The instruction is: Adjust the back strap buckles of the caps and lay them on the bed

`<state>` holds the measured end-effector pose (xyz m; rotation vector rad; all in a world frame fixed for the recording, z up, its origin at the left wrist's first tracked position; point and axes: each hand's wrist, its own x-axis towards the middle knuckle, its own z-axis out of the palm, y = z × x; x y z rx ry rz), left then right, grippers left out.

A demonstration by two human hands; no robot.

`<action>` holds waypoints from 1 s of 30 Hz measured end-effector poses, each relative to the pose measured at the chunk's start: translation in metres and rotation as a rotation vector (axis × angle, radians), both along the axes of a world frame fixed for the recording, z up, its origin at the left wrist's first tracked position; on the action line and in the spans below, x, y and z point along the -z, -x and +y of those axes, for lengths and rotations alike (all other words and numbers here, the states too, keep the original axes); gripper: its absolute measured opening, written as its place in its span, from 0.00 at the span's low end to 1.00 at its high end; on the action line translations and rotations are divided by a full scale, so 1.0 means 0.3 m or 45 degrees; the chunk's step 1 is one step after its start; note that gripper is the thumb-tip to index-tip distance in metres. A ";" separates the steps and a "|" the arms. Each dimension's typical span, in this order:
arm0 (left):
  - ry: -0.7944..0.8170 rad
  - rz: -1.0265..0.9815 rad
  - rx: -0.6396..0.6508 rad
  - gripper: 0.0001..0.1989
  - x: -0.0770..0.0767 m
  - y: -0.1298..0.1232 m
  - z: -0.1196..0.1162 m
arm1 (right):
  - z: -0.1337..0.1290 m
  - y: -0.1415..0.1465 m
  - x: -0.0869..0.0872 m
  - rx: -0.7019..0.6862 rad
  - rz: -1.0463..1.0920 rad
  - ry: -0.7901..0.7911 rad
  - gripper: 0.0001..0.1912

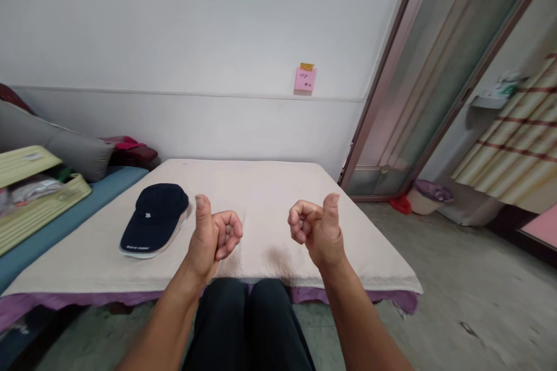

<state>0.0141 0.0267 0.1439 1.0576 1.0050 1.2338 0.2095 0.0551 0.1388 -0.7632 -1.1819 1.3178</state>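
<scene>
My left hand (216,235) hovers above the cream bed cover (261,185), with its thumb pointing up and its fingers curled in. Nothing shows inside that fist. Just to its left lies a navy baseball cap (161,211), brim toward me, with small white lettering and a pale edge under the brim. My right hand (317,229) is raised over the cover too, thumb up and fingers folded, also with nothing visible in it. The two hands are apart from each other, and neither touches the cap.
At the left are a grey cushion (56,136) and a yellow-green box (39,203) on a blue mat. A pink note (305,78) is taped to the white wall. To the right stand a sliding door (391,98), a waste bin (426,197) and a striped curtain (517,139).
</scene>
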 end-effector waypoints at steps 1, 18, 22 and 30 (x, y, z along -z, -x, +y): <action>-0.012 0.002 -0.004 0.45 0.003 0.001 0.003 | 0.002 0.000 0.001 0.001 -0.002 -0.001 0.44; 0.496 0.212 -0.557 0.15 0.752 0.076 0.085 | 0.030 0.207 0.806 0.275 -0.922 -0.031 0.10; 0.510 0.106 -0.640 0.07 0.784 0.121 0.078 | 0.017 0.211 0.849 0.191 -1.412 -0.315 0.14; 0.575 -0.145 -1.072 0.15 0.750 0.505 0.106 | 0.042 0.183 0.877 0.181 -1.482 -0.384 0.14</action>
